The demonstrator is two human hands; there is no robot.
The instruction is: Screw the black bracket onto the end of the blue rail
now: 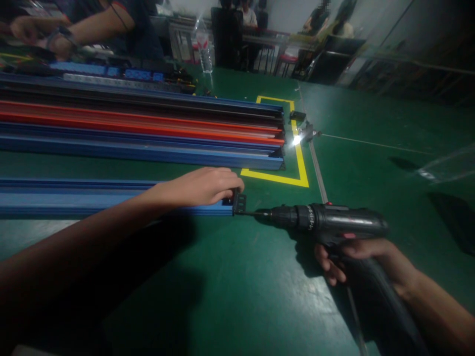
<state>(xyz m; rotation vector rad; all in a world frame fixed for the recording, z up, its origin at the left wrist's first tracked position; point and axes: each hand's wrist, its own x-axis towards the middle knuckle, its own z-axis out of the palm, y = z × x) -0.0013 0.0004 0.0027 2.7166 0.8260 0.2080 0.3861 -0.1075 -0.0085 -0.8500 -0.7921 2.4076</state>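
Observation:
A long blue metal rail (200, 211) lies across the near side of the green table, its right end capped by a black slotted end piece (240, 202). My left hand (208, 185) rests over that end of the rail, fingers closed around the end piece. A black cordless drill (345, 221) is gripped by its handle in my right hand (356, 262). Its long thin bit (248, 213) points left, and the tip meets the lower part of the end piece. Whether the bit is turning I cannot tell.
Behind lie several blue, black and red rails (148, 118). Yellow tape (302, 163) marks the table near their ends, beside a small dark clamp-like part (308, 132) with a cord. A plastic bottle (204, 49) stands farther back. A co-worker's arms (92, 34) are at upper left.

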